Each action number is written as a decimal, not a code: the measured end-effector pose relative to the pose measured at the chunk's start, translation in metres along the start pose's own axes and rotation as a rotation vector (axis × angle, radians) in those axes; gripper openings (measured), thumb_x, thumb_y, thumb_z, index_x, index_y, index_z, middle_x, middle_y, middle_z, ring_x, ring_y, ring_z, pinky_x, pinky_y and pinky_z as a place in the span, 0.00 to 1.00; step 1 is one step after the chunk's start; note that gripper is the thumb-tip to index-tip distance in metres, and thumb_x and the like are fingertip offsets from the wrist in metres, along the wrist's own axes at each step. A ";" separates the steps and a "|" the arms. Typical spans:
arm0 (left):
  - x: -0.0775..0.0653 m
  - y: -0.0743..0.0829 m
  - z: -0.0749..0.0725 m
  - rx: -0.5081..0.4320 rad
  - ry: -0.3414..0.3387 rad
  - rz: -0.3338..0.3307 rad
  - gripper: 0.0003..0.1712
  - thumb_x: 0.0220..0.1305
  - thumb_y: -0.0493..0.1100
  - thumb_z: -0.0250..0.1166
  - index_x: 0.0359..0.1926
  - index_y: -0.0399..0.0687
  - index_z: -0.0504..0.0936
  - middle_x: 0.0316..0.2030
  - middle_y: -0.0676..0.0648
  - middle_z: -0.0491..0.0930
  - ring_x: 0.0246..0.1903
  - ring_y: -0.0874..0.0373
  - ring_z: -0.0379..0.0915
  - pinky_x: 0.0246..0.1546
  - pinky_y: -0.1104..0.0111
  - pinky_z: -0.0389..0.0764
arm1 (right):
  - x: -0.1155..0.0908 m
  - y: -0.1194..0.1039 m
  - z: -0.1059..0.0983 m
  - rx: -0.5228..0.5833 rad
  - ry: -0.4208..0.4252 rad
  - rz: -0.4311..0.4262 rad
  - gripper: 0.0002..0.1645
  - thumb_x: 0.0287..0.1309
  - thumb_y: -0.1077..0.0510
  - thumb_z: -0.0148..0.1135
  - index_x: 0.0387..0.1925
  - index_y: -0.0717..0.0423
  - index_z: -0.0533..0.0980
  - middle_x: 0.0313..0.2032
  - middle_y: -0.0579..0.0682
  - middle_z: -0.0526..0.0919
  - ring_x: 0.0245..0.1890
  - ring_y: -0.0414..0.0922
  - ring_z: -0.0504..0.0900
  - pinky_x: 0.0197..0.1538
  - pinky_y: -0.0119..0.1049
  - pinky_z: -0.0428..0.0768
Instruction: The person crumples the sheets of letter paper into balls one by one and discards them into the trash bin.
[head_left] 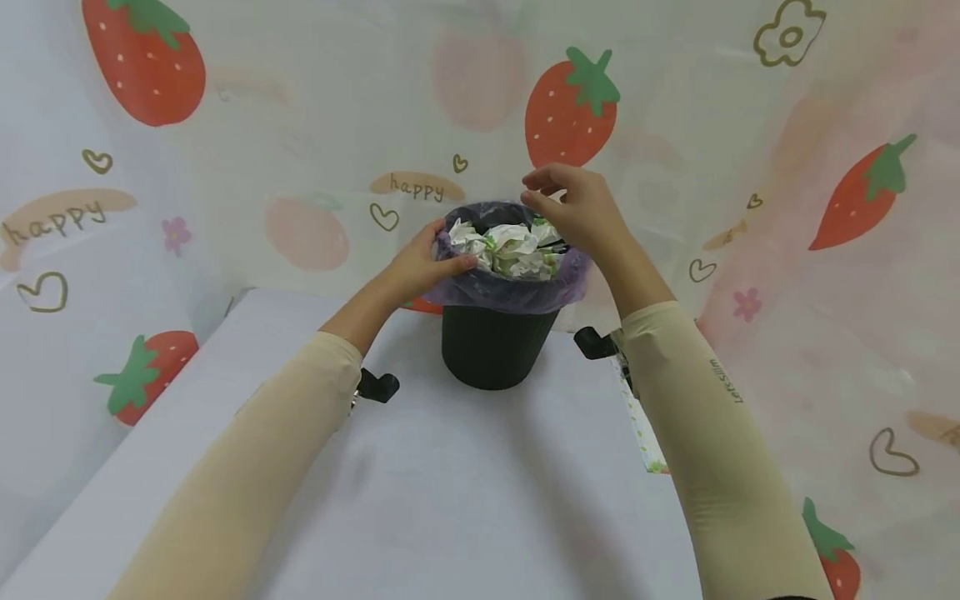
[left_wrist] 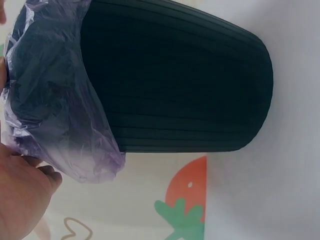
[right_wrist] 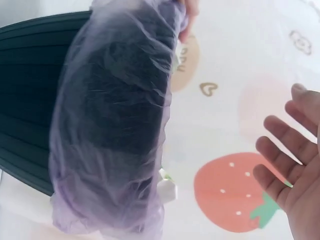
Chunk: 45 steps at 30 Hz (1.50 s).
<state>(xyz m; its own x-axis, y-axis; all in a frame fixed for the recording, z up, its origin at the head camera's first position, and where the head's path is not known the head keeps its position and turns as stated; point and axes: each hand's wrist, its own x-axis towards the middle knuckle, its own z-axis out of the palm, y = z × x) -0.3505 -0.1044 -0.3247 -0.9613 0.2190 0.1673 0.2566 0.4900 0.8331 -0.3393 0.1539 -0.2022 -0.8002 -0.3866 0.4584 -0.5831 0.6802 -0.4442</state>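
Observation:
A dark green trash can stands upright near the back of the table, its ribbed side showing in the left wrist view. A thin purple trash bag lines it and is folded down over the rim. Crumpled white and green paper fills the top of the can. My left hand grips the bag-covered rim at the left, thumb over the edge and fingers outside. My right hand hovers above the right side of the rim, fingers loosely bent and holding nothing; the right wrist view shows it apart from the bag.
The white table runs up to a curtain printed with strawberries, hearts and words. Behind the right forearm, a sheet with a green leafy pattern lies at the table's right side. Black wrist mounts sit under both forearms.

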 end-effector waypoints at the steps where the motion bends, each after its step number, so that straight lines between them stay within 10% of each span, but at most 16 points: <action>1: 0.000 0.001 -0.001 -0.002 0.005 0.006 0.63 0.60 0.72 0.68 0.82 0.52 0.44 0.80 0.43 0.50 0.80 0.46 0.45 0.78 0.49 0.52 | -0.004 -0.001 -0.002 0.005 0.005 -0.012 0.19 0.70 0.47 0.65 0.57 0.50 0.82 0.53 0.46 0.86 0.57 0.43 0.80 0.61 0.42 0.76; 27: -0.013 -0.014 0.015 -0.160 0.181 0.170 0.57 0.67 0.67 0.64 0.82 0.44 0.48 0.81 0.43 0.50 0.79 0.46 0.49 0.77 0.53 0.57 | -0.113 0.014 -0.017 0.038 0.141 -0.138 0.15 0.66 0.59 0.69 0.53 0.57 0.84 0.50 0.53 0.87 0.56 0.49 0.80 0.60 0.52 0.77; 36: -0.052 0.009 0.030 -0.048 0.433 0.335 0.38 0.67 0.51 0.71 0.71 0.38 0.70 0.68 0.39 0.71 0.71 0.46 0.65 0.71 0.53 0.67 | -0.147 0.032 -0.011 0.051 0.185 -0.112 0.17 0.64 0.62 0.70 0.54 0.56 0.83 0.52 0.54 0.86 0.56 0.51 0.81 0.60 0.50 0.76; 45: -0.080 0.032 0.061 -0.038 0.351 0.478 0.31 0.68 0.44 0.69 0.68 0.38 0.73 0.67 0.41 0.74 0.71 0.49 0.66 0.73 0.56 0.65 | -0.182 0.055 -0.003 0.003 0.214 0.052 0.18 0.67 0.54 0.69 0.56 0.49 0.83 0.57 0.51 0.85 0.56 0.53 0.81 0.51 0.47 0.80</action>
<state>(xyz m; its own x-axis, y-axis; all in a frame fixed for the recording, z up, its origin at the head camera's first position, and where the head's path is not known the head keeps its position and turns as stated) -0.2589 -0.0544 -0.3436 -0.7173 0.1126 0.6876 0.6718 0.3739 0.6395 -0.2255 0.2641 -0.3077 -0.7815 -0.2099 0.5875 -0.5424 0.6938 -0.4737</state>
